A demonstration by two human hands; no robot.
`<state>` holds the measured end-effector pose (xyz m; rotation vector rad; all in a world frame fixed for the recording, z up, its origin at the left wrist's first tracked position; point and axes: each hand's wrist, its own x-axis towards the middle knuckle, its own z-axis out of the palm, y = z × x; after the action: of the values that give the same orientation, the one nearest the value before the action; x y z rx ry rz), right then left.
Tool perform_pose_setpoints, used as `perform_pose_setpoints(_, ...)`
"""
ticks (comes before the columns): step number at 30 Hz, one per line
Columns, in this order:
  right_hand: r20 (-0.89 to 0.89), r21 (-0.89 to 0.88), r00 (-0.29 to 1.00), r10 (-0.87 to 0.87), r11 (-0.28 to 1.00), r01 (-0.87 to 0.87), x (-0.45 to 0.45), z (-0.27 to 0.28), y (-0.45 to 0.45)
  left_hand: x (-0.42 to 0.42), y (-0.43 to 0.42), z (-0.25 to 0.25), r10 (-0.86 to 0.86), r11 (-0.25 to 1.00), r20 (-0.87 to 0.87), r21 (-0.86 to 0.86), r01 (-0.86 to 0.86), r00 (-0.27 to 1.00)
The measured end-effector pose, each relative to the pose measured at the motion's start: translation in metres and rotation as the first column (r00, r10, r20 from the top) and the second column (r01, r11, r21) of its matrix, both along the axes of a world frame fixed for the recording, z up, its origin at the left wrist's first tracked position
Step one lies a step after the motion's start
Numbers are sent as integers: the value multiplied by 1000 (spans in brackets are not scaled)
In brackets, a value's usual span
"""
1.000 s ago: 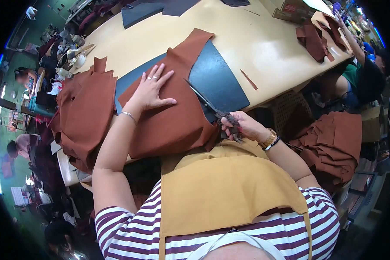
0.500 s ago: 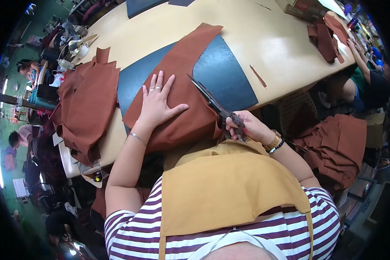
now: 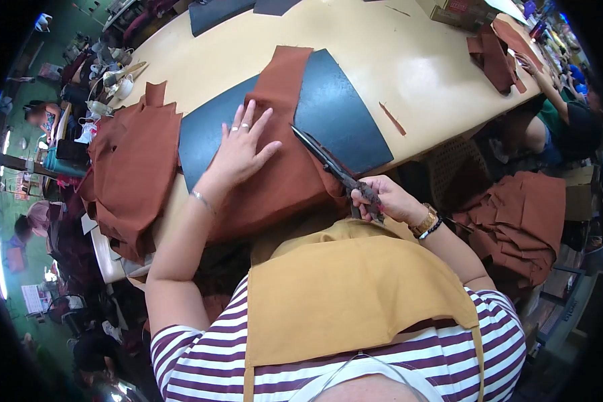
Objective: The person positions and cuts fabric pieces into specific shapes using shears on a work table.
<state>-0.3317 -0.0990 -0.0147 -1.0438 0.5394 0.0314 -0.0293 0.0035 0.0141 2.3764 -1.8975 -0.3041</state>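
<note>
My left hand (image 3: 243, 149) lies with spread fingers on a rust-brown fabric piece (image 3: 275, 174), near its left edge. This piece drapes over a dark blue-black board (image 3: 335, 100) on the table, and its narrow upper strip reaches the board's far edge. In my right hand (image 3: 390, 198) is a pair of scissors (image 3: 325, 157) with dark, wrapped-looking handles. Their blades point up and left across the fabric's right edge, and they look nearly closed. Part of the fabric hangs over the table's front edge toward my apron (image 3: 355, 295).
More brown fabric lies piled on the left (image 3: 134, 167), and another stack (image 3: 516, 228) sits low at the right. A thin brown scrap (image 3: 392, 118) rests on the table (image 3: 415, 60). Beyond are dark panels (image 3: 221, 13) and a cardboard box (image 3: 459, 13). Another person's arm (image 3: 543, 80) reaches in at the right.
The brown fabric has turned, its upper strip swinging left to stand more upright. My left hand's fingers have shifted slightly up and to the right. My right hand keeps hold of the scissors.
</note>
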Motion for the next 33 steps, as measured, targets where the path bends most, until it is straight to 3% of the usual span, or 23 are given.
perform_pose_setpoints(4, -40, 30, 999, -25, 999, 26, 4, 5, 0, 21, -16, -13, -171, 985, 141, 11, 171, 975)
perform_pose_setpoints(10, -36, 37, 994, -102, 994, 103, 12, 6, 6, -3, -8, -29, -25, 996, 133, -79, 35, 991)
perform_pose_setpoints(18, -33, -22, 999, 20, 1000, -21, 2, 0, 1, -36, 9, -32, 196, 978, 158, -100, -182, 968)
perform_pose_setpoints(22, -16, -6, 1000, -21, 1000, 21, 7, 10, 2, -58, 10, -26, 252, 967, 152, -76, -243, 956)
perform_pose_setpoints(25, -23, -3, 999, -31, 1000, 31, 5, 5, 3, -63, 12, -36, 253, 957, 179, -188, -220, 951)
perform_pose_setpoints(28, -19, -23, 1000, -15, 1000, 14, 0, 0, 3, -45, 9, -40, 158, 980, 171, -151, -133, 972)
perform_pose_setpoints(29, -20, -16, 1000, -17, 1000, 16, -1, 1, 3, -42, 6, -31, 158, 969, 147, -211, -126, 976)
perform_pose_setpoints(33, -10, 21, 1000, -8, 1000, 8, 0, 3, 1, -14, -21, 27, 34, 993, 14, 112, -35, 999)
